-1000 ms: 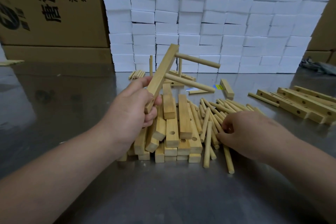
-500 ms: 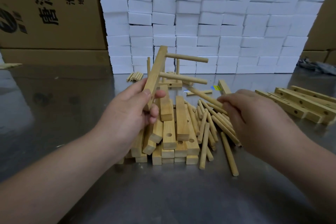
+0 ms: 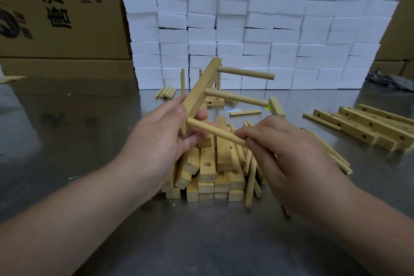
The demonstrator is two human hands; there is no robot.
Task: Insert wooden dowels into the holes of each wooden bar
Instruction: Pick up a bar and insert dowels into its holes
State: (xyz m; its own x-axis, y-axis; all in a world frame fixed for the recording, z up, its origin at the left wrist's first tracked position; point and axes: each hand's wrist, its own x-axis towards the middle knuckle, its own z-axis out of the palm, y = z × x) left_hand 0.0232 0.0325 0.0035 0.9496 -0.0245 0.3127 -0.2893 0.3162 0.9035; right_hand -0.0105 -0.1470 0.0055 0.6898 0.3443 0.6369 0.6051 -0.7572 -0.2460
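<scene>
My left hand [image 3: 156, 141] grips the lower end of the wooden bar [image 3: 201, 94], thumb on one face and fingers curled behind. It tilts the bar up so the holes face my other hand. Two dowels [image 3: 246, 73] already stick out of the upper and middle holes. The third dowel [image 3: 215, 131] meets the lowest hole, just beside my thumb; how deep it sits I cannot tell. My right hand [image 3: 291, 154] pinches its free end between thumb and fingertips, lined up to push. Under both hands, mid-counter [image 3: 201, 242], lie the pile of bars [image 3: 208, 175] and loose dowels [image 3: 251, 177], close for the next pick. More drilled bars [image 3: 367, 125] wait near the right edge.
</scene>
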